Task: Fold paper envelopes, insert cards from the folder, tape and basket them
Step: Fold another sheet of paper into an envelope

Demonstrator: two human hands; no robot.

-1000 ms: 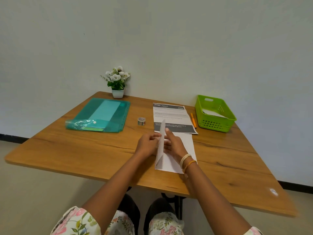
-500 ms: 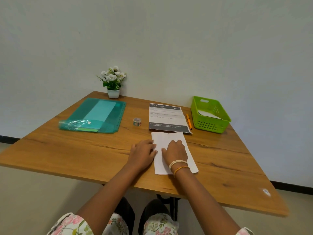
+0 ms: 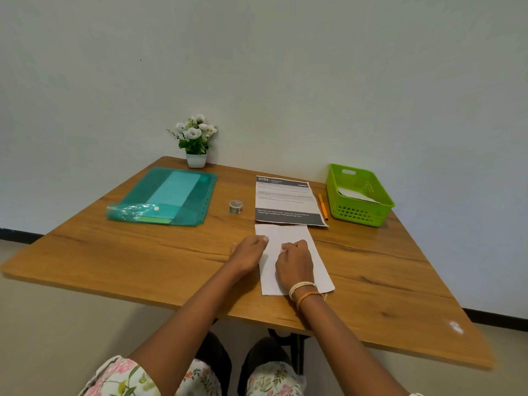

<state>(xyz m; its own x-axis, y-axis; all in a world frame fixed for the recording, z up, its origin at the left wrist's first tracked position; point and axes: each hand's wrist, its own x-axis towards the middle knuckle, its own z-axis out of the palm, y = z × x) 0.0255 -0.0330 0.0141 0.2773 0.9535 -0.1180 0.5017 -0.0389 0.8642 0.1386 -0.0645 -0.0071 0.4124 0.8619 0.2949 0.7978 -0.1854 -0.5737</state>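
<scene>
Folded paper flat near tabletop's front edge, pressed under left hand and right hand, fingers curled, gripping nothing.

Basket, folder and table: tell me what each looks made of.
Basket: lime green moulded plastic, going by the punched wall slots and cut-out handle.
Folder: thin translucent teal plastic; sheets show through and the flap glints.
Table: wood-grain top, matte; solid wood or laminate, can't tell.
</scene>
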